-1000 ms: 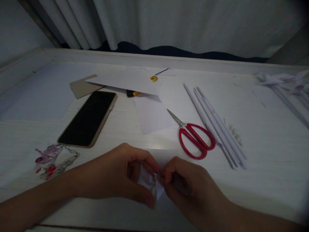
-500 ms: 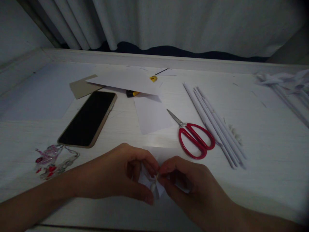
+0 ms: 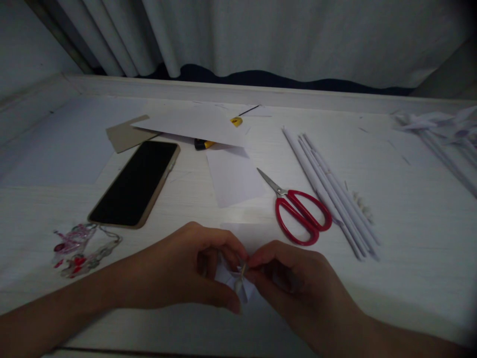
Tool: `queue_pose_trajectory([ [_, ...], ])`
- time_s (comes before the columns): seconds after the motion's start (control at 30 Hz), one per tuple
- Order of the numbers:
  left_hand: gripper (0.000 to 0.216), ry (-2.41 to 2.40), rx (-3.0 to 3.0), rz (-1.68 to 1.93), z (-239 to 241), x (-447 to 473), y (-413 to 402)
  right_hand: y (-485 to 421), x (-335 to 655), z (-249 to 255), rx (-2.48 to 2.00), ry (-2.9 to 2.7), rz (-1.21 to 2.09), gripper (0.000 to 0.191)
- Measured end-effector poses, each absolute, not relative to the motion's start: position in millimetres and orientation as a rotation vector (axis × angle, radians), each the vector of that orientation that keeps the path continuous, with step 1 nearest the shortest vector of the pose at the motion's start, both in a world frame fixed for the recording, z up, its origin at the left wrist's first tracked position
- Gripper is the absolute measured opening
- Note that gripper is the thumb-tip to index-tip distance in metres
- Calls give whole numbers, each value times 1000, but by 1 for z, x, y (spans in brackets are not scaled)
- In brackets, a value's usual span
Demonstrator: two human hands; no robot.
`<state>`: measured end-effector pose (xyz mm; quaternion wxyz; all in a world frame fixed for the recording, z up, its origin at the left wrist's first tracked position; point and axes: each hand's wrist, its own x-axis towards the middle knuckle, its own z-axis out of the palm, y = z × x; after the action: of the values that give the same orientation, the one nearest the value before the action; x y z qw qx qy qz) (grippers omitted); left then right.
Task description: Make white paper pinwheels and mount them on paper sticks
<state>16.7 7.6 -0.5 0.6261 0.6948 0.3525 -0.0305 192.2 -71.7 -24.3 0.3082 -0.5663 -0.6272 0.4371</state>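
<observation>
Between my hands, low in the middle of the head view, is a small folded white paper piece (image 3: 241, 288). My left hand (image 3: 197, 266) curls around its left side, fingertips on its upper part and thumb along the near side. From the right, my right hand (image 3: 294, 278) pinches its edge between thumb and forefinger. The fingertips of both hands meet above it and hide part of it. Under the hands, part of a white sheet (image 3: 257, 233) shows. Scissors with red handles (image 3: 298, 214) lie just beyond my right hand, blades pointing away to the left.
Rolled white paper sticks (image 3: 331, 194) lie right of the scissors. A phone (image 3: 137, 184) with a beaded charm strap (image 3: 80, 253) rests at left. Farther back are loose paper sheets (image 3: 190, 122), a cardboard piece (image 3: 130, 133) and a yellow-black cutter (image 3: 204, 144). Paper flowers (image 3: 443, 124) lie far right.
Both hands stay in almost the same place, with the fingertips shifted very slightly on the folded paper piece. Nothing else has moved.
</observation>
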Motion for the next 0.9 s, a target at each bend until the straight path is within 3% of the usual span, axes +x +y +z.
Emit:
queue_pose_trajectory([
  [0.2, 33, 812, 1579, -50, -2, 18, 9, -68, 193, -22, -1519, -1639, 1145, 18],
  [0.57, 33, 840, 1527, -47, -3, 15, 7, -62, 197, -13, -1561, -1497, 1464, 13],
  [0.9, 33, 884, 1477, -7, 2, 19, 7, -62, 196, -14, -1588, -1420, 1445, 15],
])
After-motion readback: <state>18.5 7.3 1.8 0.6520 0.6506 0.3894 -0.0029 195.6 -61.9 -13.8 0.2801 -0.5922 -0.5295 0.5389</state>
